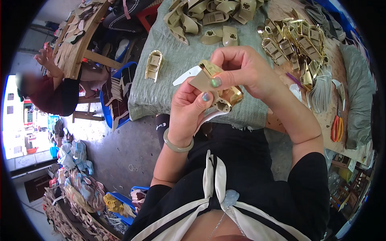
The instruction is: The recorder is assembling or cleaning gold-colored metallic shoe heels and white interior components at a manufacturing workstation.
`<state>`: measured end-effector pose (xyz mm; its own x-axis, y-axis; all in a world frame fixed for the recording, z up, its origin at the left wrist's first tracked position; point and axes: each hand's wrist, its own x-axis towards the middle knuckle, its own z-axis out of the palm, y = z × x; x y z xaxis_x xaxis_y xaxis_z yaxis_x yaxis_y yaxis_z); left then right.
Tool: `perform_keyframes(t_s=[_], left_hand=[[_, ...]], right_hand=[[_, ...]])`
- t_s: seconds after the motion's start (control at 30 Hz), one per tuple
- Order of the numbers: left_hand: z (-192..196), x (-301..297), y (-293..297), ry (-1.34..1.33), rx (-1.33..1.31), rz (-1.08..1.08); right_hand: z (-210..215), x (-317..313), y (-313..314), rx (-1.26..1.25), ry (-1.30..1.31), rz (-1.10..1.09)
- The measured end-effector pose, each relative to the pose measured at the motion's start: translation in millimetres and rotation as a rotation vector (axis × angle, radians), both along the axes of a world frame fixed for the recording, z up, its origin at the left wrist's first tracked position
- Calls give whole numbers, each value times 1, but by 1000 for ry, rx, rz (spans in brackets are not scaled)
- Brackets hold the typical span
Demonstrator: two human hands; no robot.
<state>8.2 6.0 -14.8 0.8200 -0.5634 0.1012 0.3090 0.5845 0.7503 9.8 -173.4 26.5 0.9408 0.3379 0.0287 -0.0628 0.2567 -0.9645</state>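
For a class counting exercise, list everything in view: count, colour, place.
Held piece: one, gold and beige, centre.
Beige pieces: many, beige, top centre.
Gold pieces: many, gold, upper right.
Cloth: one, pale green, centre.
Lone piece: one, gold-rimmed beige, on cloth.
Strip bundle: one, whitish, right.
Scissors: one, orange-handled, right.
Wooden table: one, brown, upper left.
Containers: at least two, blue, left.
Other people: at least two, dark clothes, left, top.
Mixed pile: uncountable, multicoloured, lower left.
Bangle: one, pale, left wrist.
Left hand: one, bluish thumbnail, on held piece.
Right hand: one, green thumbnail, on held piece.
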Motion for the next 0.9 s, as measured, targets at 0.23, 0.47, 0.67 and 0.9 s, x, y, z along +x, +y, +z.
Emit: perform_keyframes(t_s=[0.23, 0.47, 0.67, 0.9], left_hand=[[11, -4, 0, -81, 216, 131], [10, -5, 6, -87, 213, 195], [9, 0, 2, -125, 300, 191], [11, 5, 2, 66, 117, 102]], right_hand=[[3, 4, -6, -149, -7, 36], [5, 4, -3, -34, 76, 122], [-2, 7, -5, -92, -39, 85], [-2, 12, -1, 58, 295, 112]])
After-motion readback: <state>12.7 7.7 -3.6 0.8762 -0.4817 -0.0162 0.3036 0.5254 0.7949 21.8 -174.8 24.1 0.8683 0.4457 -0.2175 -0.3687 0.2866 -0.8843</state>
